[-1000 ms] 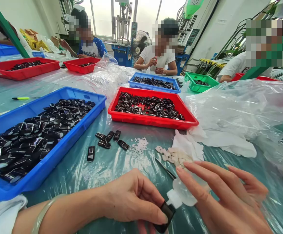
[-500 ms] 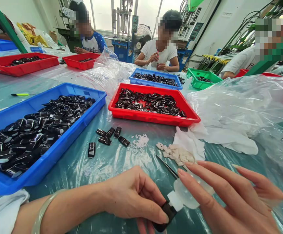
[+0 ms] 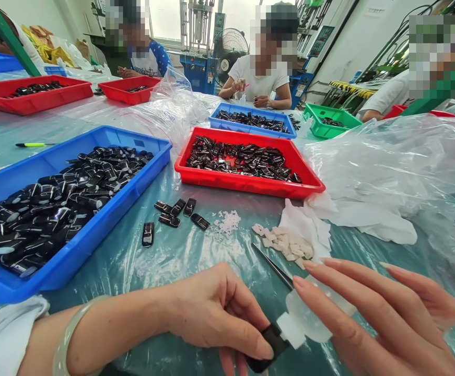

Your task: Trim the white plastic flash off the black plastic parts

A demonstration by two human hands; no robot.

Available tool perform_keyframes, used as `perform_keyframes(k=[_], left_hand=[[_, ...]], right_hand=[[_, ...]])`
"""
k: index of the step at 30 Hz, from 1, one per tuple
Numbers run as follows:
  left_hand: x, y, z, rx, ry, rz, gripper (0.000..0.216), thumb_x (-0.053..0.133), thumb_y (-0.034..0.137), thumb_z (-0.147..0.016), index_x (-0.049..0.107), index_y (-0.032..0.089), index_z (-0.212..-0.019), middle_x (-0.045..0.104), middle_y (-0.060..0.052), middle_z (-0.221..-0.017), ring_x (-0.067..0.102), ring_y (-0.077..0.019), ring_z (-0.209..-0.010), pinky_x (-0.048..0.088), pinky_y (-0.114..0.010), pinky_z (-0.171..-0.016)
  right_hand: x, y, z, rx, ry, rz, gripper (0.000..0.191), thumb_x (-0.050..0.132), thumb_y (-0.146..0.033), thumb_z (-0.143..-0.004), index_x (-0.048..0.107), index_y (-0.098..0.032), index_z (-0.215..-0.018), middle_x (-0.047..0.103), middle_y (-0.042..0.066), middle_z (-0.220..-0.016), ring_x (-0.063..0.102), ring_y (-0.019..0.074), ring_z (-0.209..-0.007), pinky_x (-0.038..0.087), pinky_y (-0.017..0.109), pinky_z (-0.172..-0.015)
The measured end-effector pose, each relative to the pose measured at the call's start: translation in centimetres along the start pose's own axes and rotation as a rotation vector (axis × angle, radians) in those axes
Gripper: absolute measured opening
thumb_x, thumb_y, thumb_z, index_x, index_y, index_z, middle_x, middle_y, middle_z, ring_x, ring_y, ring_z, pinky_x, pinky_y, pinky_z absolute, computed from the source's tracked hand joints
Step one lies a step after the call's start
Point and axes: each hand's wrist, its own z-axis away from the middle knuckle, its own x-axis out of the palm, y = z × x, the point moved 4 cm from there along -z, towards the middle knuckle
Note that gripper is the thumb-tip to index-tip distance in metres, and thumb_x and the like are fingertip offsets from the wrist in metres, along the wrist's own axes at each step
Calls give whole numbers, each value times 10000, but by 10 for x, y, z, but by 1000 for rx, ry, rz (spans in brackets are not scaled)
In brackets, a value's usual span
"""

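My left hand [image 3: 223, 318] pinches a glossy black plastic piece [image 3: 268, 347] between thumb and fingers near the bottom edge. My right hand [image 3: 384, 318] is beside it, its long fingers stretched over a small translucent squeeze bottle [image 3: 309, 313], apparently gripped; the thumb is hidden. The bottle's white cap end [image 3: 292, 330] points at the black piece and meets or nearly meets its edge. Dark tweezers [image 3: 272, 265] lie just beyond the bottle. Past them are a heap of off-white chips [image 3: 284, 243] and a white cloth [image 3: 303, 224].
Several loose black pieces [image 3: 169, 220] lie beside white scraps [image 3: 227, 223]. A blue tray [image 3: 105, 219] at left and a red tray [image 3: 246, 187] ahead hold many more. Plastic sheeting [image 3: 387, 156] covers the right side. Co-workers sit across the table, one in a white shirt [image 3: 260, 75].
My right hand and the bottle have shifted slightly right, showing more of the black piece's edge. The left hand still grips that piece. The view has tilted a little.
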Motion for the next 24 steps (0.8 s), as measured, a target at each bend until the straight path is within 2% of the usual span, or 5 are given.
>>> perform_keyframes(k=[8,15,24], left_hand=[[1,-2,-1,-7,-40,12,158,697,175,-639,712,100,-777,645,-11,-632,568,-58,-438,490,-135,-426],[0,-3,-2,-16,-48,6,170,707,192,-638,714,103,-783,647,2,-629,578,-58,-456,496,-131,-432],[1,-3,-3,-13,-56,-11,134,682,194,-667,714,113,-769,643,9,-622,570,-51,-441,491,-123,-434]], right_hand=[[0,3,4,-77,59,15,368,301,-331,-923,659,-263,-974,665,37,-1032,579,219,-977,291,459,-964],[-3,1,3,-43,-5,12,312,372,-191,-879,640,-291,-1007,659,10,-1077,563,182,-1017,274,437,-987],[-1,-5,-4,-74,15,56,333,380,-121,-888,636,-300,-1001,701,-10,-972,592,161,-953,294,430,-975]])
